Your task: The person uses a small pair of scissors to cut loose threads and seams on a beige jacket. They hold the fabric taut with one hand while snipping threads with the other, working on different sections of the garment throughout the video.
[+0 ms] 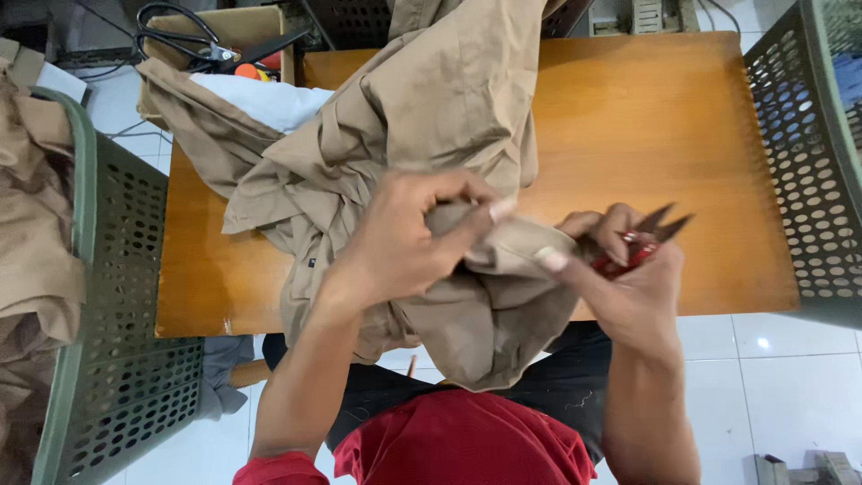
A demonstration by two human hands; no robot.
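A tan garment lies bunched on the wooden table and hangs over its near edge onto my lap. My left hand pinches a fold of the tan cloth between thumb and fingers. My right hand grips the same fold with thumb and forefinger and also holds small red-handled thread snips, their blades pointing up and to the right, away from the cloth.
A green perforated basket with more tan cloth stands at the left. A second green basket stands at the right. Behind the table's far left corner, a cardboard box holds large black scissors. White tiled floor lies below.
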